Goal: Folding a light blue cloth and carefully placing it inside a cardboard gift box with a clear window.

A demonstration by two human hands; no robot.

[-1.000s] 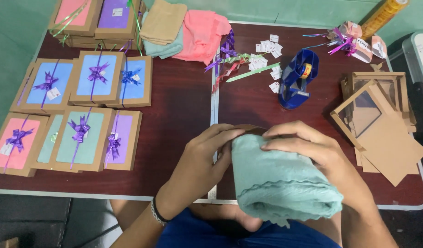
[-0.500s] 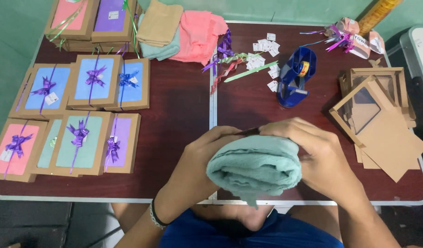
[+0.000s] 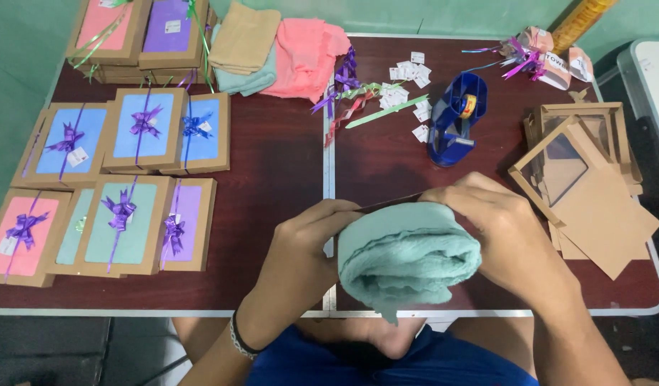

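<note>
I see my left hand [image 3: 301, 250] and right hand [image 3: 508, 232] curled, palms inward, both clasping the rolled towel [image 3: 408, 257] at its ends above the table's [image 3: 286, 179] near edge.

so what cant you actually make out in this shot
- Head view: the fingertips of the left hand and right hand are tucked behind the rolled green towel.
- Head view: the table edge nearest the person is covered by that roll.
- Head view: the yellow roll at top right is cut off by the frame edge.
- Head view: the small white tags are too small to read.
</note>
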